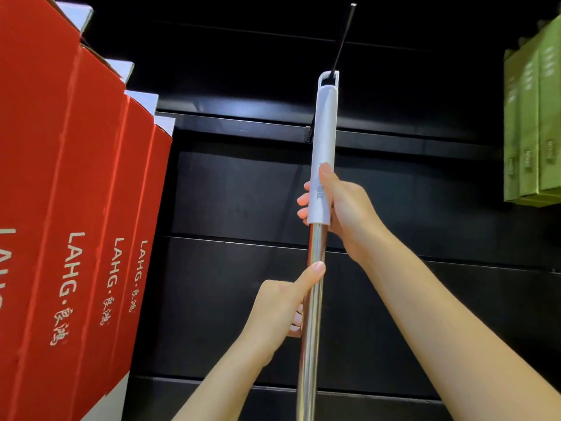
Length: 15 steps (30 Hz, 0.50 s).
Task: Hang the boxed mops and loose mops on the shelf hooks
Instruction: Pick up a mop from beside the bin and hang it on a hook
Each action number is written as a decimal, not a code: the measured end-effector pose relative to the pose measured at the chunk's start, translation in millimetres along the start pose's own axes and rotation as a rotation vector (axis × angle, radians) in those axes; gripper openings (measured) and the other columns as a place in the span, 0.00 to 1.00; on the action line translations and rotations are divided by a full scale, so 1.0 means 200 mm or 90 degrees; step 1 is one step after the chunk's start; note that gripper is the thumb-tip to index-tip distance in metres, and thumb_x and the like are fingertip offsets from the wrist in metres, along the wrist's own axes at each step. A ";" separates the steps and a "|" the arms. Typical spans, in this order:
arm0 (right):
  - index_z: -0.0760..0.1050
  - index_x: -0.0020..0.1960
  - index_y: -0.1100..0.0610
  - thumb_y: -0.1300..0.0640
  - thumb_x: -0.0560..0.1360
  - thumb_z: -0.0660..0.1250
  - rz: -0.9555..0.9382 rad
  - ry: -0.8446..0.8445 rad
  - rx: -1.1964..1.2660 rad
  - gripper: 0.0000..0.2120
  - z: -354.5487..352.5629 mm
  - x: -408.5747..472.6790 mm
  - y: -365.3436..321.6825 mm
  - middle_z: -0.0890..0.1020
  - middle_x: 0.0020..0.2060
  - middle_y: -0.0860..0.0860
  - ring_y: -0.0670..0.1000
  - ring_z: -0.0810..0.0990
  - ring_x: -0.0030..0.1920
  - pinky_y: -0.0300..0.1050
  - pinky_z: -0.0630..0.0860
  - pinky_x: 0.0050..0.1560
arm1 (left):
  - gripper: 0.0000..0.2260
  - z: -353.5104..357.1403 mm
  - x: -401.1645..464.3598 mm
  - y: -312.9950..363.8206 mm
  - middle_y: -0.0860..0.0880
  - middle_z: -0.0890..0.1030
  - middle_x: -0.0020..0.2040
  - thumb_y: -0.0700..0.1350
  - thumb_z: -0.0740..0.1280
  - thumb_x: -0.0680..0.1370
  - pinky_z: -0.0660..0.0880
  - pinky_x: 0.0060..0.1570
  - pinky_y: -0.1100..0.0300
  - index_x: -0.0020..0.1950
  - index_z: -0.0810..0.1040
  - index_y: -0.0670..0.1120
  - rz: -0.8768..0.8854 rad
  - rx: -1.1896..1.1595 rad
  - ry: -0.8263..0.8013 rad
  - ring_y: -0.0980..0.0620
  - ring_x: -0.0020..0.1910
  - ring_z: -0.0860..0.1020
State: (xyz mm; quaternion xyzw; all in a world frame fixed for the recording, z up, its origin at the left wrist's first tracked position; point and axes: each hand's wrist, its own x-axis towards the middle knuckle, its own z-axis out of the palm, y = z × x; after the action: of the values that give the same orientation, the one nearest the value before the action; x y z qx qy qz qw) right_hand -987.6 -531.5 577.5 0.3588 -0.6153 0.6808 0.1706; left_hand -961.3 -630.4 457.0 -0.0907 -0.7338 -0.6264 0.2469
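Observation:
A loose mop stands upright in the middle of the view, with a white plastic handle grip (325, 126) above a shiny steel pole (312, 329). A black shelf hook (344, 38) passes through the hanging loop at the grip's top end. My right hand (340, 205) grips the lower end of the white grip, thumb lying up along it. My left hand (285, 305) holds the steel pole lower down, thumb pointing up the pole. The mop head is out of view below.
Several red boxed mops (76, 208) marked LAHG hang in a row at the left, close to the pole. Green boxes (534, 126) hang at the right edge. Behind is the black slatted shelf wall (243, 192).

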 end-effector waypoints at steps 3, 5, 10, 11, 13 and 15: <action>0.77 0.48 0.56 0.42 0.78 0.59 0.018 0.014 0.008 0.17 0.01 0.05 0.06 0.84 0.35 0.51 0.46 0.82 0.28 0.38 0.81 0.33 | 0.36 0.01 0.06 -0.03 0.38 0.79 0.38 0.69 0.63 0.65 0.81 0.47 0.52 0.44 0.80 0.35 0.000 0.015 0.021 0.43 0.36 0.79; 0.77 0.47 0.55 0.43 0.78 0.60 0.025 0.023 0.012 0.17 0.01 0.09 0.09 0.83 0.35 0.51 0.46 0.82 0.27 0.37 0.81 0.32 | 0.36 0.01 0.10 -0.05 0.33 0.81 0.43 0.67 0.64 0.69 0.82 0.49 0.49 0.47 0.79 0.31 -0.009 0.037 0.045 0.37 0.42 0.82; 0.77 0.49 0.56 0.42 0.78 0.60 0.035 0.030 0.007 0.17 0.02 0.17 0.17 0.83 0.37 0.52 0.47 0.82 0.28 0.38 0.81 0.33 | 0.36 0.02 0.19 -0.11 0.33 0.82 0.46 0.67 0.64 0.70 0.81 0.50 0.46 0.48 0.79 0.31 -0.012 0.055 0.071 0.37 0.47 0.82; 0.76 0.48 0.55 0.42 0.78 0.60 0.038 0.030 0.012 0.17 0.02 0.19 0.19 0.83 0.36 0.52 0.47 0.82 0.28 0.38 0.81 0.33 | 0.36 0.02 0.21 -0.12 0.33 0.82 0.46 0.66 0.64 0.70 0.81 0.50 0.46 0.48 0.79 0.31 -0.012 0.055 0.074 0.37 0.47 0.82; 0.76 0.46 0.54 0.42 0.77 0.60 0.044 0.031 0.020 0.16 0.02 0.22 0.22 0.83 0.35 0.51 0.46 0.81 0.26 0.37 0.81 0.31 | 0.36 0.01 0.24 -0.14 0.34 0.82 0.46 0.66 0.64 0.70 0.81 0.50 0.45 0.49 0.79 0.31 -0.015 0.055 0.077 0.38 0.47 0.83; 0.76 0.45 0.54 0.42 0.77 0.60 0.049 0.029 0.025 0.16 0.03 0.25 0.25 0.83 0.35 0.51 0.46 0.81 0.26 0.38 0.81 0.32 | 0.36 0.01 0.26 -0.15 0.34 0.82 0.47 0.66 0.64 0.70 0.81 0.50 0.45 0.49 0.79 0.31 -0.022 0.053 0.079 0.38 0.47 0.83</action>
State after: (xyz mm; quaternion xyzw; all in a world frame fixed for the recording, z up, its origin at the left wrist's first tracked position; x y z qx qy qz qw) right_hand -1054.0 -556.5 576.0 0.3225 -0.6110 0.7071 0.1508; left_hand -1020.9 -644.2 455.2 -0.0290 -0.7439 -0.6040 0.2846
